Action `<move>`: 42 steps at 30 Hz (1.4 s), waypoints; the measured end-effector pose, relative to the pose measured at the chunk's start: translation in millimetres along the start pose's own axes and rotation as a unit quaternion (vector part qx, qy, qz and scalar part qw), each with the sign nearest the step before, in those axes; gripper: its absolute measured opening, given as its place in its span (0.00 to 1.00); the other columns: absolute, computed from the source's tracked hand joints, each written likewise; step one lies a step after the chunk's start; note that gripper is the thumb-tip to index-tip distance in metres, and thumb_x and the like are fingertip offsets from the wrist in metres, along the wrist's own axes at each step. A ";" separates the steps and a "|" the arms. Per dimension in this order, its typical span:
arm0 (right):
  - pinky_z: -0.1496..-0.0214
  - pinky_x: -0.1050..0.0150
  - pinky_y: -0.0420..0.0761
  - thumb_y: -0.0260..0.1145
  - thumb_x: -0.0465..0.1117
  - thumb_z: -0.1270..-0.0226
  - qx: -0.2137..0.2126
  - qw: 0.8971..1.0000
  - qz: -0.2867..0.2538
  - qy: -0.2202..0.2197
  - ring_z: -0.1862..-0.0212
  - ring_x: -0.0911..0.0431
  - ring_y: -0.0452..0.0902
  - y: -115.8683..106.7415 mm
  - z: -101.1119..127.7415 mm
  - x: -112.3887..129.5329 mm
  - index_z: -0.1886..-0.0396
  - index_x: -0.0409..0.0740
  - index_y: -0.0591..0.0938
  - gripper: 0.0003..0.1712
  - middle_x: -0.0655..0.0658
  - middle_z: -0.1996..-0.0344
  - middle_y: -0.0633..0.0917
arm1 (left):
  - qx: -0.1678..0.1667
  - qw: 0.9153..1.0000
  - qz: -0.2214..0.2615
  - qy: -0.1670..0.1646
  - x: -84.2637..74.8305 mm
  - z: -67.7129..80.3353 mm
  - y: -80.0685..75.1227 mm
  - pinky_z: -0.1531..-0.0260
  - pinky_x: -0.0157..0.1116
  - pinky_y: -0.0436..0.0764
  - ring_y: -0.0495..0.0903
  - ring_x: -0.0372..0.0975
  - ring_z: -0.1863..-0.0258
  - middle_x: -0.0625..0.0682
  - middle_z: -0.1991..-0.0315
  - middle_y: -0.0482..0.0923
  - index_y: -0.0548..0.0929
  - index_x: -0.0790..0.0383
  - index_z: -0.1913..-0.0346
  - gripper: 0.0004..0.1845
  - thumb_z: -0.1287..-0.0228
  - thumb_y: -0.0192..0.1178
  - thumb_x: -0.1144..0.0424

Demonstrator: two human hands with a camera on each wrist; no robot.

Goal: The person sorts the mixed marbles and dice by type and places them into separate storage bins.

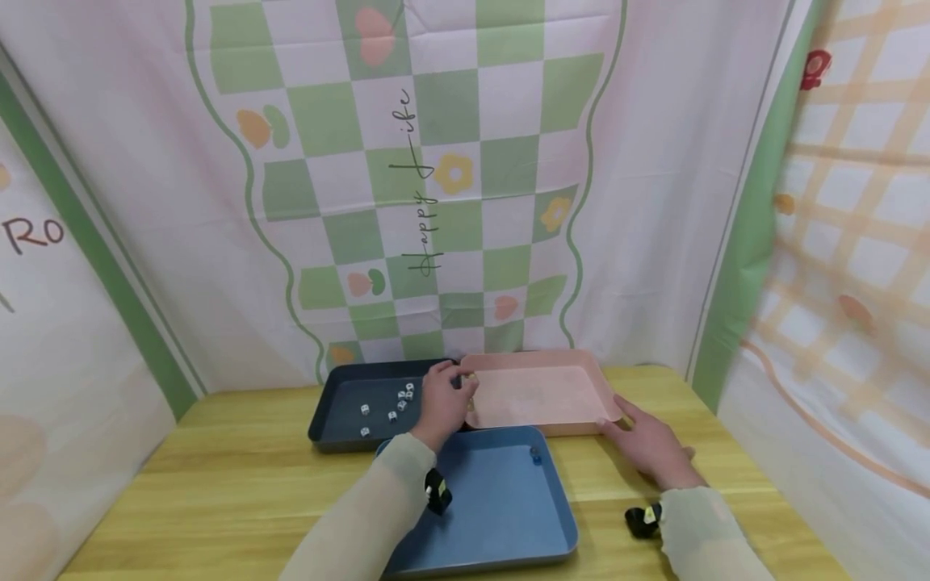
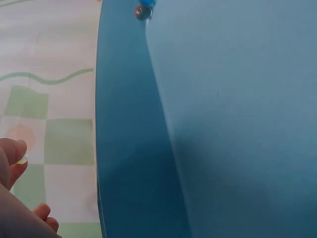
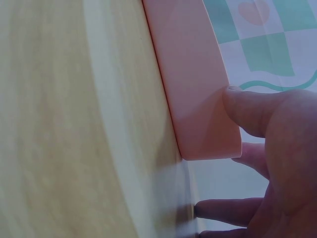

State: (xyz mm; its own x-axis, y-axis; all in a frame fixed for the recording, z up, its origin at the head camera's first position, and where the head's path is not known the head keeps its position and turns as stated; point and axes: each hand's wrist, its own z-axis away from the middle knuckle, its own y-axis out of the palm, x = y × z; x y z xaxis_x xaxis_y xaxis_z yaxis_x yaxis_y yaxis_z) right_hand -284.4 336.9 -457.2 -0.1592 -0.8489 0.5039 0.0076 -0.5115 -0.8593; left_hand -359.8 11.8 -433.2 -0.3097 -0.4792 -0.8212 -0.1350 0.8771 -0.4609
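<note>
My left hand (image 1: 445,403) is over the meeting edges of the dark tray and the pink tray (image 1: 538,391). Between its thumb and forefinger it pinches a small yellowish clear marble (image 2: 22,159), largely covered by the fingertips. Around the near right corner of the pink tray, my right hand (image 1: 647,444) has its thumb (image 3: 242,101) on the front wall by the rim and a finger behind the corner. Several white dice (image 1: 402,405) lie in the dark tray (image 1: 341,428). A reddish-brown marble (image 2: 143,12) and a blue marble (image 2: 147,2) sit together in the blue tray.
The blue tray (image 1: 501,516) stands in front of the other two, under my left forearm. All three trays rest on a wooden table (image 1: 218,484). A checked cloth (image 1: 450,202) hangs directly behind, with more cloth along both sides.
</note>
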 end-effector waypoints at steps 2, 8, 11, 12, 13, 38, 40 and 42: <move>0.54 0.11 0.35 0.48 0.76 0.33 -0.001 1.000 0.000 -0.001 0.33 0.20 0.50 0.0 0.2 -0.2 0.19 0.49 0.53 0.53 0.26 0.28 0.58 | 0.003 1.000 0.001 -0.008 -0.5 -0.1 -1.0 0.37 0.54 0.67 0.64 0.59 0.34 0.65 0.34 0.67 0.87 0.64 0.51 0.12 0.32 0.65 0.63; 0.54 0.11 0.35 0.47 0.76 0.32 -0.002 1.000 0.002 -0.002 0.34 0.20 0.50 1.0 0.6 -0.5 0.19 0.49 0.52 0.53 0.26 0.28 0.57 | 0.014 0.999 -0.010 -0.040 2.2 -1.6 -1.6 0.35 0.53 0.65 0.62 0.58 0.32 0.63 0.31 0.65 0.86 0.63 0.47 0.14 0.32 0.65 0.61; 0.53 0.11 0.36 0.47 0.76 0.32 -0.003 1.000 0.003 -0.001 0.33 0.20 0.51 0.8 0.2 -0.1 0.19 0.49 0.52 0.52 0.26 0.28 0.57 | 0.013 0.999 -0.024 -0.044 4.9 -3.0 -0.6 0.36 0.54 0.65 0.62 0.57 0.32 0.63 0.32 0.66 0.86 0.62 0.48 0.13 0.32 0.66 0.61; 0.53 0.11 0.36 0.48 0.76 0.32 -0.004 1.000 0.002 -0.002 0.33 0.20 0.50 0.6 0.1 -0.1 0.19 0.49 0.52 0.52 0.26 0.28 0.57 | 0.013 0.999 -0.027 -0.043 5.5 -3.7 -0.2 0.36 0.54 0.66 0.63 0.57 0.32 0.63 0.32 0.66 0.86 0.61 0.48 0.13 0.32 0.66 0.61; 0.53 0.11 0.36 0.48 0.76 0.32 -0.004 1.000 0.001 -0.002 0.33 0.20 0.50 0.5 0.0 -0.1 0.19 0.49 0.52 0.52 0.26 0.28 0.57 | 0.015 0.999 -0.029 -0.043 5.9 -4.0 0.2 0.36 0.54 0.66 0.63 0.57 0.33 0.63 0.32 0.66 0.86 0.61 0.48 0.13 0.32 0.66 0.61; 0.53 0.11 0.36 0.47 0.76 0.33 -0.007 1.000 0.005 -0.003 0.33 0.20 0.51 1.6 -0.4 -0.7 0.19 0.50 0.52 0.53 0.26 0.28 0.57 | 0.029 0.997 -0.054 -0.051 10.1 -7.5 -0.1 0.36 0.54 0.65 0.60 0.57 0.31 0.66 0.31 0.64 0.81 0.62 0.39 0.20 0.27 0.60 0.56; 0.54 0.11 0.36 0.47 0.77 0.33 -0.006 1.000 0.005 -0.003 0.33 0.20 0.51 1.9 -1.0 -1.4 0.19 0.50 0.52 0.53 0.26 0.28 0.57 | 0.031 0.997 -0.054 -0.053 10.2 -7.6 0.1 0.36 0.54 0.65 0.60 0.57 0.31 0.65 0.31 0.64 0.82 0.61 0.39 0.20 0.27 0.60 0.55; 0.54 0.11 0.36 0.47 0.77 0.33 -0.005 1.000 0.005 -0.002 0.33 0.20 0.51 2.1 -1.5 -1.9 0.19 0.50 0.52 0.53 0.26 0.28 0.57 | 0.032 0.997 -0.051 -0.054 10.2 -7.0 0.4 0.36 0.53 0.66 0.60 0.56 0.31 0.65 0.31 0.64 0.82 0.61 0.39 0.20 0.27 0.60 0.55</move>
State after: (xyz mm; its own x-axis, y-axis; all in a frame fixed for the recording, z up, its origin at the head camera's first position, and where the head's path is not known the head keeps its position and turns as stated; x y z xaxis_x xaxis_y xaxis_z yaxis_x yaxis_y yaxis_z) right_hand -285.5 337.7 -460.1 -0.1544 -0.8544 0.4961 -0.0004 -0.5021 -0.8648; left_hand -369.6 7.4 -439.4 -0.1937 -0.5701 -0.7984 -0.0992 0.8211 -0.5622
